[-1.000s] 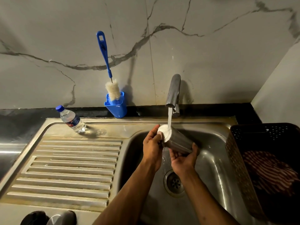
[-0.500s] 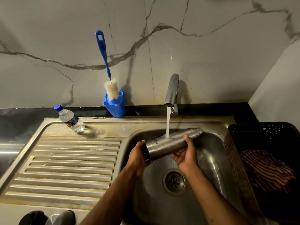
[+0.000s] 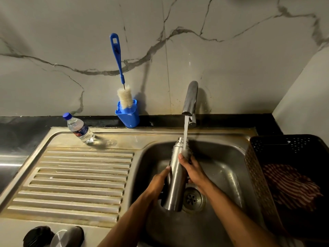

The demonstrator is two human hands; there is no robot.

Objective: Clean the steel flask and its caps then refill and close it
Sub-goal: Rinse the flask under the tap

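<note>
Scene: a person rinses a steel flask (image 3: 175,177) over the sink (image 3: 231,175), under the running tap (image 3: 190,98).
Flask: held nearly upright, open mouth up beside the stream, base low near the drain (image 3: 193,199); the water strikes its shoulder by the right fingers.
Left hand (image 3: 160,182): grip wrapped round the flask's middle from the left.
Right hand (image 3: 193,171): grip closed on the upper body just below the neck.
Caps: two round pieces, one dark (image 3: 38,236), one steel-topped (image 3: 67,236), sit on the table edge at lower left, apart from the flask.
Nearby: blue bottle brush (image 3: 118,68) standing in its blue holder (image 3: 128,114), water bottle (image 3: 80,129) on the drainboard, dark basket (image 3: 256,168) to the right.
Handling: the flask looks rigid and, wet, likely slick; it should grow heavier as it fills. The straight mid-body offers the surest hold, with a second hand near the neck to steer the mouth under the stream.
</note>
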